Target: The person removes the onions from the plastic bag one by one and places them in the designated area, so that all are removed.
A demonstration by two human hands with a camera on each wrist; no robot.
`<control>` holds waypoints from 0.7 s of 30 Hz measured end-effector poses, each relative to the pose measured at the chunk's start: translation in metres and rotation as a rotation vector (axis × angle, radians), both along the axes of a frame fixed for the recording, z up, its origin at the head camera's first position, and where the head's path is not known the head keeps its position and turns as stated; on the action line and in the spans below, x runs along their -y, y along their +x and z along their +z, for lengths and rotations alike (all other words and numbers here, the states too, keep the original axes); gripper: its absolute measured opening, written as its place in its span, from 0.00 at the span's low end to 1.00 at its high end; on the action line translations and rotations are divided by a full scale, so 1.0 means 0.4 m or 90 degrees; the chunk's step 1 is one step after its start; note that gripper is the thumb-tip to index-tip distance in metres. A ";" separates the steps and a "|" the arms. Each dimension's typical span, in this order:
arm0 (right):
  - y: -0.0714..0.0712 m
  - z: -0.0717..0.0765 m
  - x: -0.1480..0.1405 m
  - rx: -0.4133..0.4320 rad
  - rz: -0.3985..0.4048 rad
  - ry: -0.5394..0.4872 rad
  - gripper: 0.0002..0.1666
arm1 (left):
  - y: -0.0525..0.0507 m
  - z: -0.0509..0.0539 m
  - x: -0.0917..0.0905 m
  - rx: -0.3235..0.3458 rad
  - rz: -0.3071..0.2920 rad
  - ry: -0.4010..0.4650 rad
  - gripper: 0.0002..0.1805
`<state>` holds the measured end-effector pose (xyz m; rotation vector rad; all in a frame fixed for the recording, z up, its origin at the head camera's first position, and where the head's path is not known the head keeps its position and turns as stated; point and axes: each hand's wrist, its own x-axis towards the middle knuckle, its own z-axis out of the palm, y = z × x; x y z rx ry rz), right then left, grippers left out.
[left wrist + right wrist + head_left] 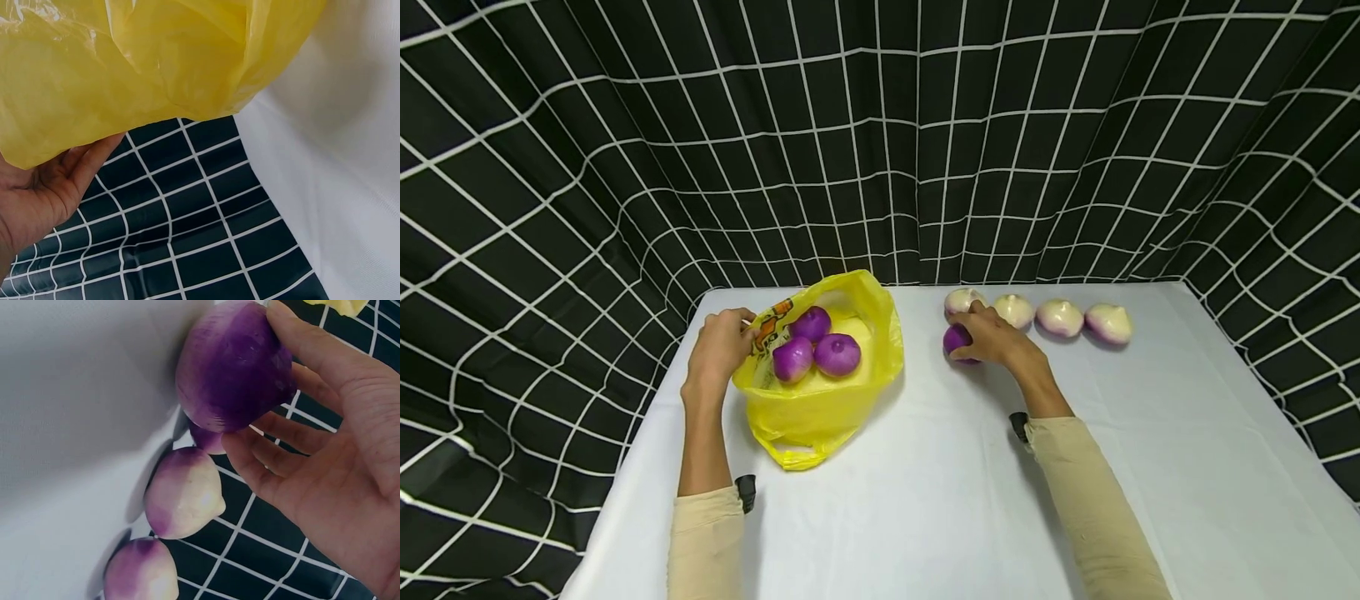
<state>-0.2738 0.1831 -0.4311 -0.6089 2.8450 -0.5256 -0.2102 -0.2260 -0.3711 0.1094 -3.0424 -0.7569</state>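
A yellow plastic bag (820, 412) stands with its mouth spread on the left of the table. Inside lie three purple onions (837, 355). My left hand (718, 346) pinches the bag's left rim; in the left wrist view the bag hides its fingertips. To the right of the bag, my right hand (1000, 337) grips another purple onion (234, 369), with the thumb on one side and fingers on the other. Just beyond that hand is a row of several white-and-purple turnips (1060, 318), the leftmost partly covered by the hand.
A white cloth (925, 500) covers the table. Black curtains with a white grid (880, 150) hang behind the table and along both sides. The turnips sit near the back edge.
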 end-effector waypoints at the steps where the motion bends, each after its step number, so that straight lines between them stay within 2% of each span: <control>1: 0.003 -0.001 -0.002 0.003 -0.002 0.003 0.39 | 0.001 -0.003 -0.001 -0.001 -0.003 0.001 0.19; 7: 0.009 0.005 -0.008 0.003 -0.011 -0.001 0.40 | 0.000 -0.006 -0.005 -0.017 -0.005 -0.002 0.19; 13: 0.008 0.018 -0.010 -0.002 -0.012 0.008 0.38 | -0.002 0.002 -0.004 -0.007 -0.001 -0.007 0.19; 21: 0.010 0.043 0.011 -0.046 0.013 -0.006 0.32 | 0.003 -0.001 0.001 -0.003 0.005 -0.001 0.20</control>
